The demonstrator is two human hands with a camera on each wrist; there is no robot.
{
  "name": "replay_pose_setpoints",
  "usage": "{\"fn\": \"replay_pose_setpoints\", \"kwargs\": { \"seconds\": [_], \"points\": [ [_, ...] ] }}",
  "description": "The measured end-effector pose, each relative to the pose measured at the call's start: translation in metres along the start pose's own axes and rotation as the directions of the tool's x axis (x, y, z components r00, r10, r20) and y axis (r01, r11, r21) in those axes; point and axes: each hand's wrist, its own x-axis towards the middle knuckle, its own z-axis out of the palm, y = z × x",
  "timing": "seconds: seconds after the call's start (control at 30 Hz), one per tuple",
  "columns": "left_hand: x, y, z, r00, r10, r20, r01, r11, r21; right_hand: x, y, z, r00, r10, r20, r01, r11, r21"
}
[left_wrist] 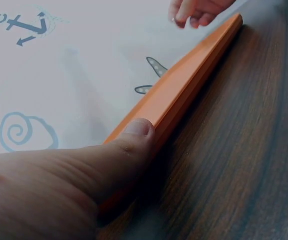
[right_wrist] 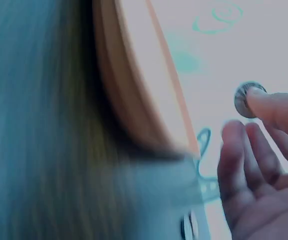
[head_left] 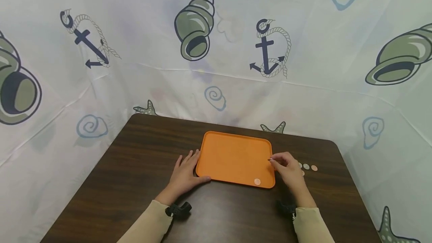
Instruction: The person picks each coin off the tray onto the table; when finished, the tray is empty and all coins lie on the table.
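1. The right hand [head_left: 288, 168] pinches a silver coin [right_wrist: 243, 98] at its fingertips, over the right rim of the orange tray [head_left: 233, 156].
2. The coin stands on edge, its flat face turned toward the tray.
3. The left hand [head_left: 186, 171] rests open against the tray's left edge, thumb along the near rim.
4. The tray's long axis runs left to right on the table [head_left: 141, 153].
5. One copper coin [head_left: 257, 182] lies in the tray's near right corner; more coins [head_left: 309, 167] lie on the table just beside the right hand.

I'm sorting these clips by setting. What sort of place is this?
Probably a makeshift recording booth, not a lived-in room: a nautical-print sheet of anchors and shells screens off a dark wood table. On it lie only an orange tray and a few coins.
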Motion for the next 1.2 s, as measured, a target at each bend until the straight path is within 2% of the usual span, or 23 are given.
{"fn": "replay_pose_setpoints", "kwargs": {
  "seconds": [0.13, 0.3, 0.4, 0.47, 0.6, 0.7, 0.9, 0.97, 1.2],
  "points": [
    [0.000, 0.000, 0.000, 1.000, 0.001, 0.002, -0.001, 1.000, -0.001, -0.011, 0.009, -0.021, 0.990, 0.012, -0.144, -0.017, 0.999, -0.033],
    [-0.001, -0.002, 0.000, 1.000, -0.007, 0.006, 0.007, 1.000, 0.010, -0.029, 0.028, -0.041, 0.947, 0.064, -0.315, -0.072, 0.997, -0.013],
    [-0.002, -0.001, -0.001, 1.000, -0.012, 0.014, 0.012, 1.000, 0.001, -0.034, 0.041, -0.051, 0.917, 0.121, -0.381, -0.109, 0.993, 0.053],
    [-0.001, -0.001, -0.001, 1.000, -0.007, 0.011, 0.007, 1.000, -0.004, -0.034, 0.047, -0.056, 0.897, 0.165, -0.409, -0.120, 0.984, 0.135],
    [0.002, -0.002, -0.001, 1.000, 0.000, -0.002, 0.000, 1.000, 0.007, -0.030, 0.053, -0.063, 0.878, 0.231, -0.420, -0.135, 0.960, 0.245],
    [0.001, -0.001, 0.000, 1.000, -0.002, 0.006, 0.002, 1.000, 0.014, -0.033, 0.055, -0.067, 0.862, 0.270, -0.430, -0.164, 0.949, 0.268],
    [0.001, 0.001, 0.000, 1.000, 0.002, 0.013, -0.002, 1.000, 0.013, -0.043, 0.063, -0.085, 0.823, 0.330, -0.463, -0.255, 0.942, 0.218],
    [0.002, 0.000, 0.001, 1.000, 0.001, 0.010, -0.001, 1.000, 0.018, -0.043, 0.064, -0.090, 0.821, 0.346, -0.454, -0.300, 0.938, 0.172],
    [0.003, -0.001, 0.003, 1.000, -0.007, 0.010, 0.007, 1.000, 0.016, -0.038, 0.062, -0.095, 0.846, 0.374, -0.381, -0.376, 0.924, 0.072]
  ]
}}
